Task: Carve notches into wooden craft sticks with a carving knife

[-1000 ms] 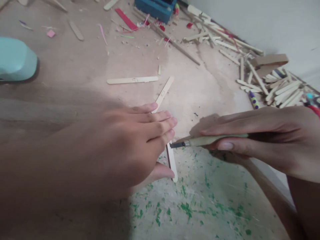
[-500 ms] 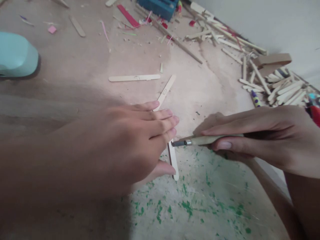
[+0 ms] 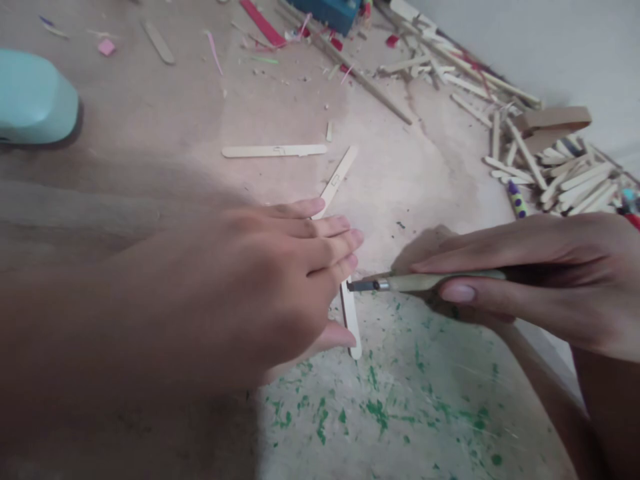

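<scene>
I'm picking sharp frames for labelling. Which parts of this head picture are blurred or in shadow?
Head view: the left hand and forearm are near, soft and shaded; the right hand with its pale-handled craft knife is sharper; the pale wooden craft stick shows clearly; no glare.

Worn tabletop point(image 3: 425, 173) (green-flecked near edge) bears scattered wooden sticks point(image 3: 274, 151) and scraps.

Pale wooden craft stick point(image 3: 351, 321) lying flat on green-flecked board; slim craft knife point(image 3: 400, 284) nearly level, blade tip touching it.
</scene>
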Demonstrator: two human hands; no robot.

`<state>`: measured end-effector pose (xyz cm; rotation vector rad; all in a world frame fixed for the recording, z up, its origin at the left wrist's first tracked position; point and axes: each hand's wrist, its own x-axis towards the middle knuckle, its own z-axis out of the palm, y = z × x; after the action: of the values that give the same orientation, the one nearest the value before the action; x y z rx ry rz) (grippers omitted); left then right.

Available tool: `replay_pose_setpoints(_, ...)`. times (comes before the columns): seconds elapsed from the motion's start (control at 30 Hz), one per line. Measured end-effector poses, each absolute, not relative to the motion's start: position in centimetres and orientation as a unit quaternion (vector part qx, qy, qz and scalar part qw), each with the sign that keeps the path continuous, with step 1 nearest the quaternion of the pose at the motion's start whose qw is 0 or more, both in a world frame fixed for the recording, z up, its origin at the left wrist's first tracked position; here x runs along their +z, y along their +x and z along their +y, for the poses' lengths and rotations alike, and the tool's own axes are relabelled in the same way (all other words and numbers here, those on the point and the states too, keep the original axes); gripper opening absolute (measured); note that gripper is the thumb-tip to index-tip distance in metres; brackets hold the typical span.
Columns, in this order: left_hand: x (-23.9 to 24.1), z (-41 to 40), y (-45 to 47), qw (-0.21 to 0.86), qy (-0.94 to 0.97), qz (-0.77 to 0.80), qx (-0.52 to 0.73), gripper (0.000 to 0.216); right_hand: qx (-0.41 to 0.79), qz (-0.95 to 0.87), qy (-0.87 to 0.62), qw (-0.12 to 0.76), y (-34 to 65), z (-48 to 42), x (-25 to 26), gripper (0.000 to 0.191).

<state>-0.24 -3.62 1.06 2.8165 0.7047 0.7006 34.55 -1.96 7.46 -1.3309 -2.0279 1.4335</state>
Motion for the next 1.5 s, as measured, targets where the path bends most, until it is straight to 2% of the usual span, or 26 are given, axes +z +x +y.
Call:
replay_pose_setpoints(0.27,1.4,-3.6,-0.1,0.072,0.941,0.236,0.231,0.043,0.492,-0.747,-0.415,0.167,35.5,-1.0,7.0,0.023)
replay_pose_setpoints(0.53,1.3,-3.7,-0.3,0.091,0.939,0.243,0.228,0.037,0.481,-0.742,-0.437,0.167,35.2,-1.0,6.8,0.022)
replay_pose_setpoints(0.7,1.3,-3.5,-0.5,0.082,0.942,0.237,0.224,0.052,0.497,-0.741,-0.426,0.151,35.3,-0.6,7.0,0.024)
replay_pose_setpoints(1.0,1.8,-3.7,-0.4,0.06,0.948,0.223,0.22,0.056,0.489,-0.752,-0.408,0.169,35.2,-1.2,6.7,0.024)
replay_pose_setpoints(1.2,2.0,-3.9,0.4,0.057,0.951,0.221,0.209,0.076,0.51,-0.75,-0.383,0.175,35.0,-1.1,6.5,0.026)
replay_pose_setpoints(1.37,2.2,-4.5,0.6,0.075,0.948,0.23,0.206,0.06,0.517,-0.743,-0.386,0.18,35.0,-1.0,6.4,0.026)
replay_pose_setpoints(1.5,2.2,-4.4,0.0,0.106,0.942,0.248,0.201,0.055,0.519,-0.739,-0.392,0.172,35.4,-1.0,6.2,0.026)
